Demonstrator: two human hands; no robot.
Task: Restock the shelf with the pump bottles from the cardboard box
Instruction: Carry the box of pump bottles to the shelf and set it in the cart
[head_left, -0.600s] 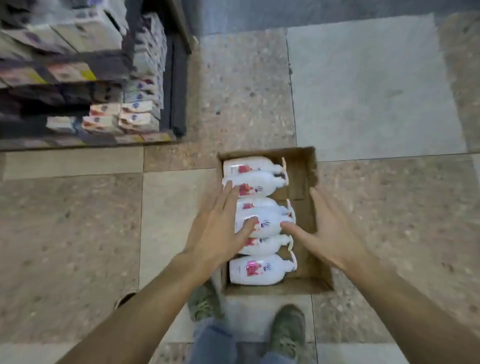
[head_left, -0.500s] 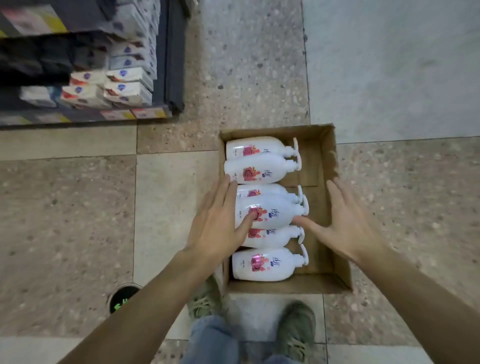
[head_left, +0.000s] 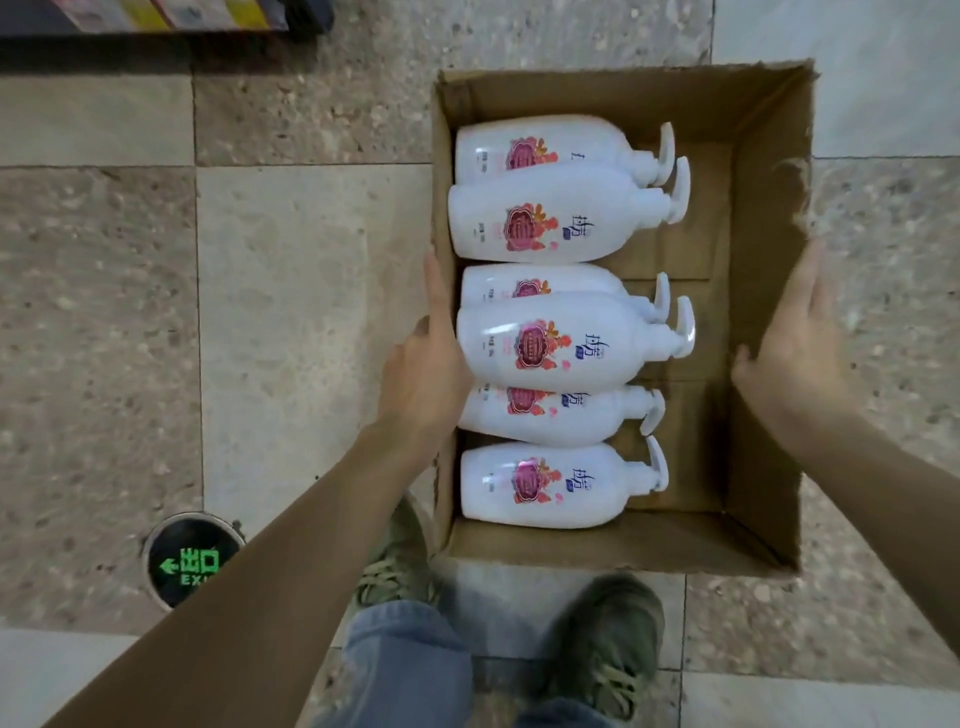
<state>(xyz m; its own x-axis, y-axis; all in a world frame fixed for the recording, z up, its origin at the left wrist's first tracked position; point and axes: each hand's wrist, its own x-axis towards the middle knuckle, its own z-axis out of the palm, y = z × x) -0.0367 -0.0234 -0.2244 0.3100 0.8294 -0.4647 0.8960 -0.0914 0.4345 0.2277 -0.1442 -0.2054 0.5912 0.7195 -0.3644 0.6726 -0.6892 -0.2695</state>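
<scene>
Shoes (head_left: 602, 639) at near edge of box (head_left: 753, 322), box on floor (head_left: 285, 312); six bottles (head_left: 550, 348) lie inside along left wall, pumps pointing right, some stacked; none lifted, restocking looks barely begun; left hand (head_left: 423, 364) at box's left wall, fingers (head_left: 435, 291) straight and flat, beside middle bottle, contact unclear; right hand (head_left: 795, 353) at right wall, spread wide, gripping nothing; shelf (head_left: 156, 21) far, only bottom edge visible.
</scene>
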